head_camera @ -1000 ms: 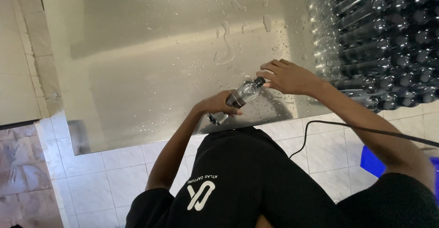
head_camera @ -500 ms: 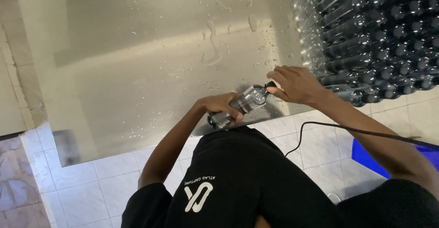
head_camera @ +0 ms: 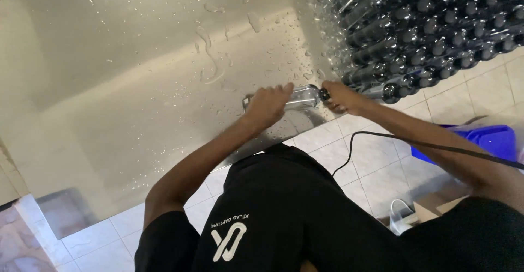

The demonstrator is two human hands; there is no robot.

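My left hand (head_camera: pixel 268 104) is wrapped around the body of a clear bottle (head_camera: pixel 301 96), fingers clamped over it, holding it on its side just above the near edge of the wet steel table (head_camera: pixel 125 86), a little right of the frame's centre. My right hand (head_camera: pixel 339 97) closes on the bottle's dark cap (head_camera: pixel 324 93), fingertips pinched together around it. I cannot tell whether the cap is tight or loose.

To the upper right, a large stack of bottles (head_camera: pixel 426 26) lies on its side, dark caps facing me, row upon row; that looks like work already done, and this bottle is not yet among them. Water drops speckle the table above my hands. Lower right, a black cable (head_camera: pixel 393 138) crosses the tiled floor (head_camera: pixel 464 103) near a blue bin (head_camera: pixel 486 140).
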